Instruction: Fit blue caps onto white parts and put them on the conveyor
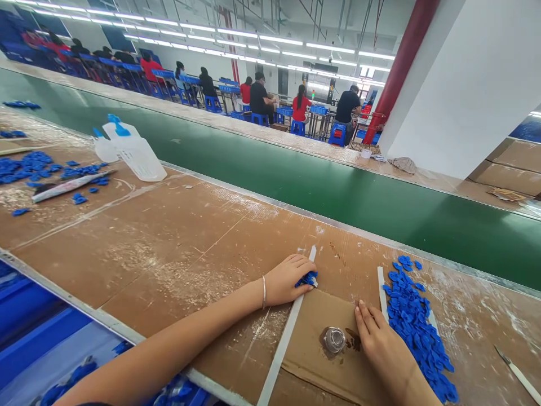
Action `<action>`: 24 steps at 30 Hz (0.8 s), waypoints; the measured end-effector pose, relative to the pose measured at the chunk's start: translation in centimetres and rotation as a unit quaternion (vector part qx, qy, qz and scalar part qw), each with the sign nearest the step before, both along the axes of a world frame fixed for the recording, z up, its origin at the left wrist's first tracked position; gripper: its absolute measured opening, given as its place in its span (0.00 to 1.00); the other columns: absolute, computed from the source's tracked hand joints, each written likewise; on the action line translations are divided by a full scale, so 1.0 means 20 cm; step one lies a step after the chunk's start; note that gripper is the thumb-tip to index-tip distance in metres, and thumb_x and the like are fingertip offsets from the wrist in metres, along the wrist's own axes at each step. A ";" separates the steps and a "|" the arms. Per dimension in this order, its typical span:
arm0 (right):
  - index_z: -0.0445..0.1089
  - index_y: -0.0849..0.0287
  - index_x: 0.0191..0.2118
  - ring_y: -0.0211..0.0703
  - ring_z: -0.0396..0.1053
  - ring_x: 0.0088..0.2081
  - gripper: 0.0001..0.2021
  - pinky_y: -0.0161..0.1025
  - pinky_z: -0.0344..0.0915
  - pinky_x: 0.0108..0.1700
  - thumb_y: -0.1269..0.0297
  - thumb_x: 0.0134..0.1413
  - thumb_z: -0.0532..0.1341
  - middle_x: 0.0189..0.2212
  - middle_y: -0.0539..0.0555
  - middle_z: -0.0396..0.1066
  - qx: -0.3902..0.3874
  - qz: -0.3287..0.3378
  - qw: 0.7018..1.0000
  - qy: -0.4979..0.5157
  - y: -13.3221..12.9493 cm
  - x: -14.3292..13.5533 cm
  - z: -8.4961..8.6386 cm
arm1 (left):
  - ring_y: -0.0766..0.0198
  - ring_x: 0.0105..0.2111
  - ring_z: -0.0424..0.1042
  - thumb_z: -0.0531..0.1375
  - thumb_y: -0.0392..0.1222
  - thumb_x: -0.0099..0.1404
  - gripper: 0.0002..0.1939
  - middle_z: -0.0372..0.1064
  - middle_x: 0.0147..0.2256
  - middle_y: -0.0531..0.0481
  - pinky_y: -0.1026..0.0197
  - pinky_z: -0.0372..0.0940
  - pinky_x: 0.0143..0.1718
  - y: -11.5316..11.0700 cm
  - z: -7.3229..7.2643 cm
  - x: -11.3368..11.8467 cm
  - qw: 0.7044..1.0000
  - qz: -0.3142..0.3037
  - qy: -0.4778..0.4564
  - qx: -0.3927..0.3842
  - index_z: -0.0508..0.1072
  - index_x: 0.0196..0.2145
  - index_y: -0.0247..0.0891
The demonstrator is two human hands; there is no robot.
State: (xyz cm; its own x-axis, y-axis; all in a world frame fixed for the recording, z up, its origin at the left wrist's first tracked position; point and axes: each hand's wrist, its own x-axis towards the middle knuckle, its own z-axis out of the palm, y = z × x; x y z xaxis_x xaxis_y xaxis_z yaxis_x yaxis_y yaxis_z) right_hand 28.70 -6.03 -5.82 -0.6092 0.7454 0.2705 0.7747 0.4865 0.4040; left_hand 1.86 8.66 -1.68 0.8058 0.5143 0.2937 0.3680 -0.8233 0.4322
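My left hand (291, 279), with a thin bracelet at the wrist, is curled around several small blue pieces (307, 278) just past the top left corner of a cardboard sheet (310, 344). A whitish bit shows by the thumb; the rest of the handful is hidden by my fingers. My right hand (376, 335) lies with fingers extended on the sheet's right side, nothing visible in it. Between my hands sits a small clear cup (333, 340), with dark wet-looking stains around it. A long heap of blue pieces (414, 324) lies right of my right hand.
White strips (281, 349) flank the cardboard. At right lies a slim white-handled blade (522, 378). White bottles (141, 158) and more blue pieces (31, 166) are at left. A green conveyor belt (270, 169) runs behind the table; blue bins (46, 344) sit below its front edge. People sit farther back.
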 end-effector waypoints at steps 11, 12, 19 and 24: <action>0.71 0.64 0.41 0.50 0.70 0.40 0.21 0.42 0.72 0.41 0.86 0.51 0.46 0.40 0.62 0.73 -0.028 -0.020 0.987 0.160 -0.06 -0.07 0.07 | 0.54 0.42 0.65 0.56 0.32 0.65 0.07 0.67 0.44 0.43 0.53 0.63 0.46 -0.06 0.03 -0.01 0.987 0.020 0.071 0.142 0.68 0.42 0.36; 0.71 0.63 0.41 0.49 0.70 0.40 0.19 0.42 0.72 0.40 0.84 0.53 0.47 0.40 0.60 0.72 -0.059 -0.009 0.983 0.173 -0.05 -0.06 0.07 | 0.54 0.41 0.65 0.54 0.31 0.66 0.08 0.67 0.44 0.43 0.53 0.64 0.45 -0.07 0.03 -0.02 0.985 0.012 0.081 0.150 0.68 0.43 0.36; 0.65 0.56 0.46 0.49 0.66 0.44 0.14 0.46 0.68 0.46 0.79 0.60 0.51 0.43 0.55 0.68 -0.248 -0.059 0.921 0.295 -0.01 -0.02 0.22 | 0.53 0.48 0.67 0.51 0.27 0.63 0.17 0.66 0.48 0.40 0.55 0.62 0.50 -0.11 0.01 0.00 0.983 -0.047 0.073 0.162 0.65 0.49 0.34; 0.57 0.51 0.57 0.46 0.66 0.47 0.19 0.40 0.66 0.50 0.73 0.63 0.55 0.47 0.53 0.68 -0.260 0.004 0.892 0.371 -0.04 -0.10 0.36 | 0.54 0.47 0.67 0.52 0.29 0.66 0.10 0.66 0.47 0.41 0.56 0.62 0.49 -0.14 0.00 0.05 0.994 -0.024 0.044 0.102 0.66 0.45 0.35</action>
State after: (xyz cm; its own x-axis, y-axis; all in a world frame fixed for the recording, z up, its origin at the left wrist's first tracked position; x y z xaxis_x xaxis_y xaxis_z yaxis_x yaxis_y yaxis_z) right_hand 26.74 -6.89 1.46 -0.4120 0.8843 0.2199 0.7308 0.4648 -0.4999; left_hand 2.83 5.96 -1.63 0.8551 0.4119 0.3149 0.3555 -0.9078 0.2224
